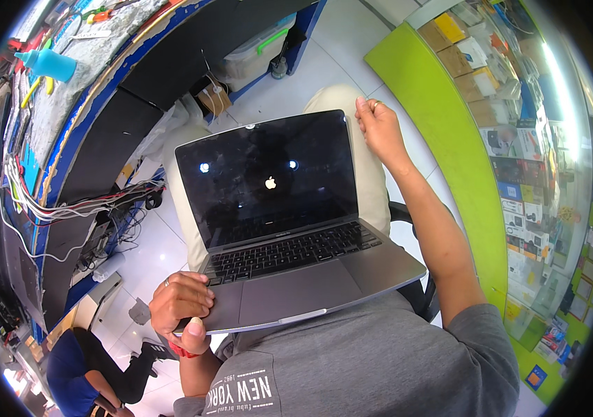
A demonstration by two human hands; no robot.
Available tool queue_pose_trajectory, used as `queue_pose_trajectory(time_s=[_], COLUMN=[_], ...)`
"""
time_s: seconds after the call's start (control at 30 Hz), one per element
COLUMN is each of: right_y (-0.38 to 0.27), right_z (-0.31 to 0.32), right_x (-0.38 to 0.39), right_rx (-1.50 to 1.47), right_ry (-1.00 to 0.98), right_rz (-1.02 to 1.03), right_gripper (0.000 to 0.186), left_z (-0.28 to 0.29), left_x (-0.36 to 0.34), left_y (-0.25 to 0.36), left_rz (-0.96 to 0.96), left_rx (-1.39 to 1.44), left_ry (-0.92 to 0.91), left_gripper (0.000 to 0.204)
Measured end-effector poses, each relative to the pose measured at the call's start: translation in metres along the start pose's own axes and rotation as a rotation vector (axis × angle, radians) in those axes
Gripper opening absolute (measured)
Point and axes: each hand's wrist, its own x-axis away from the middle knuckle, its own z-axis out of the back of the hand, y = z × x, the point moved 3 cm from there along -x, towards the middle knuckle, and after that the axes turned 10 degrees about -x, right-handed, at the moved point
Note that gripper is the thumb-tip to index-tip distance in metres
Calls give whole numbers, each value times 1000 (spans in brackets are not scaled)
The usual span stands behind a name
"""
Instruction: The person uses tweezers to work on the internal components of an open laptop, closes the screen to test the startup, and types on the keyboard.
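Note:
An open grey laptop (300,278) rests on my lap, its dark screen showing a small pale logo, a short bar and bright reflections. My left hand (182,302) grips the laptop's front left corner, fingers on top by the keyboard and thumb at the front edge. Beside the upper right edge of the lid, over my cream-trousered leg (369,194), my right hand (378,132) is raised with its fingers curled together and nothing visible in them.
A cluttered workbench (95,38) with a blue bottle (53,64) and cables (67,201) runs along the left. At right stands a glass display case (519,174) with a green ledge (449,160). Another person (74,372) is low at the bottom left.

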Motion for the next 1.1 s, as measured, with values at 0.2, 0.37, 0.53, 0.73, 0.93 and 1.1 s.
queue_pose_trajectory(time_s=[0.2, 0.37, 0.53, 0.73, 0.93, 1.1], right_y=[1, -4, -9, -8, -15, 15], right_z=[-1, -2, -2, 2, -4, -10], right_x=[0, 1, 2, -1, 7, 2], right_rx=[-20, -29, -68, -22, 680, 486], right_ry=[-12, -29, -9, -34, 63, 23], right_rz=[-20, -77, -91, -113, 375, 250], right_gripper=[46, 46, 46, 48, 47, 64], left_z=[-1, -1, 0, -2, -1, -2], left_x=[0, -1, -2, -4, -2, -2], left_y=[-3, -4, -4, -4, -5, -4], left_rz=[41, 55, 74, 91, 98, 106], left_rx=[41, 52, 68, 95, 103, 116], left_ry=[21, 24, 21, 19, 24, 25], left_gripper=[31, 32, 32, 32, 32, 32])
